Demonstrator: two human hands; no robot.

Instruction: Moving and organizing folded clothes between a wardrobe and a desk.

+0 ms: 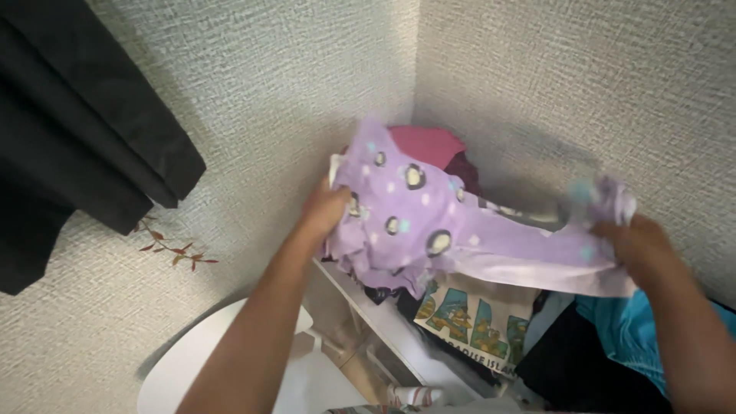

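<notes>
I hold a lilac garment (429,218) with dark and pale spots stretched between both hands. My left hand (326,211) grips its bunched left end. My right hand (640,249) grips the other end near the right wall. The garment hangs over a heap of clothes in the corner: a pink piece (429,144) at the back, a cream shirt with a green and yellow print (468,318) below, black cloth (571,368) and a turquoise piece (632,333) at the lower right.
Two textured white walls meet in a corner behind the heap. A black garment (73,130) hangs at the upper left. A white shelf or drawer edge (383,318) runs under the clothes, with a white rounded object (199,360) below it.
</notes>
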